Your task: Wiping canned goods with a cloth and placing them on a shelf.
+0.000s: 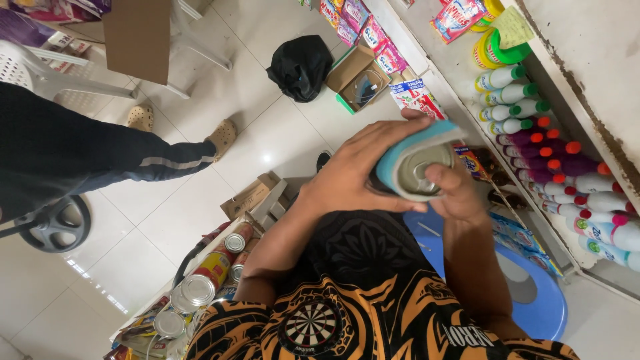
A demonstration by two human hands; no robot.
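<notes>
I hold a tin can [419,167] with a teal label and a silver pull-tab top in both hands, close to the camera. My left hand [353,170] wraps around its side from the left. My right hand [460,193] grips it from below right, the thumb lying across the lid. Below the hands shows my black and orange patterned shirt [360,300].
A cardboard box of several tin cans [207,280] lies on the white tiled floor at lower left. Shelves at right carry bottles [533,127] and packets. A blue plastic stool [533,293] stands under me. Another person's dark-trousered leg [100,157] crosses the left. A black bag [300,67] and open box [358,80] lie beyond.
</notes>
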